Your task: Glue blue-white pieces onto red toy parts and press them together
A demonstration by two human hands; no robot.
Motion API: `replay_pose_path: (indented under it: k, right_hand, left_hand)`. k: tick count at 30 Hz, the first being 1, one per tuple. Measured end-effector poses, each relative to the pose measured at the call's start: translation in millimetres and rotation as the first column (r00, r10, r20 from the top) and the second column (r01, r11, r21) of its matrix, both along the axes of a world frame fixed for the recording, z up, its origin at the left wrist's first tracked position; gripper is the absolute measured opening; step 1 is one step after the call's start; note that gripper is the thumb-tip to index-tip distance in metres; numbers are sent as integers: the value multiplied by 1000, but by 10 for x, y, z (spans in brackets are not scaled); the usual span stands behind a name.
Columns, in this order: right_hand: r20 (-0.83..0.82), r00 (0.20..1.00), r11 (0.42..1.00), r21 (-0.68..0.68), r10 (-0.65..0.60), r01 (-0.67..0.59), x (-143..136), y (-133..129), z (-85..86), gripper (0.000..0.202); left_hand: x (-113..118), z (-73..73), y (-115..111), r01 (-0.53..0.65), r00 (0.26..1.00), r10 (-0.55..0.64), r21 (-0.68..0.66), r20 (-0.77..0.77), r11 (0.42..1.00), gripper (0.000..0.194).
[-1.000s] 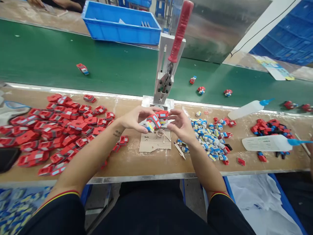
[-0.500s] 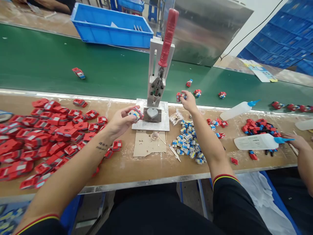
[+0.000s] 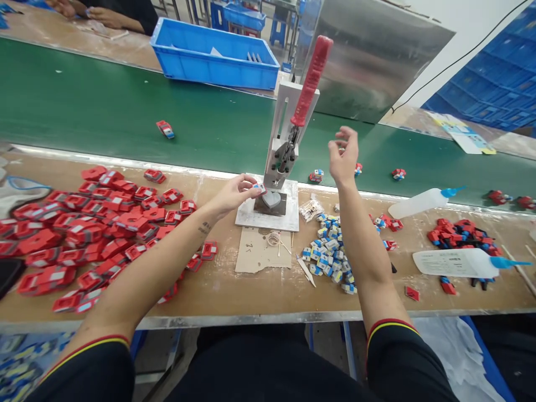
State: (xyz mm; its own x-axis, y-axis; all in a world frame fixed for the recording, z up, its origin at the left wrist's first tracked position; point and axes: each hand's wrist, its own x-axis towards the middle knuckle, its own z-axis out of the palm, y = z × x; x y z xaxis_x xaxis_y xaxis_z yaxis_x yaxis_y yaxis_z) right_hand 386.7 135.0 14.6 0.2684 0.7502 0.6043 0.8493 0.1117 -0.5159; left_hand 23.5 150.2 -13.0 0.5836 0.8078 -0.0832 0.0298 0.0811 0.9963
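My left hand (image 3: 240, 192) is closed on a small toy car (image 3: 259, 188), of which a white, blue and red end shows past the fingertips. It is just left of the grey heart-shaped block (image 3: 271, 199) at the base of a hand press (image 3: 288, 145). My right hand (image 3: 345, 156) is raised over the green belt, its fingers curled but apart and slightly blurred. Something small shows between thumb and fingers, perhaps a piece on the belt behind. A red, white and blue toy piece (image 3: 316, 176) rests on the belt's near edge, left of that hand.
Red car bodies (image 3: 96, 229) are heaped on the left. White-and-blue small parts (image 3: 329, 251) lie beneath my right forearm, beside tweezers (image 3: 305, 271). Glue bottles (image 3: 456, 262) lie on the right. A blue crate (image 3: 218, 61) stands beyond the belt (image 3: 104, 111), near another person's hands.
My right hand has let go of the toy piece at the belt's edge and moved up and right. My left hand, still holding the toy car, has come closer to the press. The view has shifted.
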Motion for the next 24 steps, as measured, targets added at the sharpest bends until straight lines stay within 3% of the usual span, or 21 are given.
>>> replay_pose_path:
  k: [3, 6, 8, 11, 13, 19, 22, 24]
  right_hand:
    - [36, 980, 957, 213, 195, -199, -372, -65, 546, 53]
    - [21, 958, 926, 251, 287, -283, -885, -168, 1045, 56]
    - [-25, 945, 915, 261, 325, -308, -1146, -216, 1224, 59]
    - [-115, 929, 912, 266, 353, -314, -1318, -241, 1252, 64]
    - [-169, 916, 915, 248, 365, -319, -1337, -239, 1197, 67]
    - [-273, 849, 885, 257, 452, -389, -1406, -247, 1182, 76]
    - [-273, 855, 895, 213, 441, -393, -1443, -252, 1225, 72]
    - [-259, 872, 906, 198, 415, -373, -1445, -264, 1221, 67]
  left_hand:
    - [111, -86, 45, 57, 998, -54, 127, -33, 990, 38]
    - [122, -200, 63, 50, 998, -42, 248, -38, 967, 39]
    - [72, -277, 71, 11, 999, 3, 343, -40, 939, 48]
    - [-22, -357, 79, -29, 999, 46, 436, -28, 900, 68]
    - [-53, -367, 80, -49, 999, 47, 416, 13, 908, 71]
    - [6, -255, 25, -178, 949, 146, 92, 280, 980, 68]
    - [32, -204, -44, -142, 940, 151, -50, 306, 989, 70]
    - [40, -177, -83, -134, 940, 150, -71, 307, 988, 72]
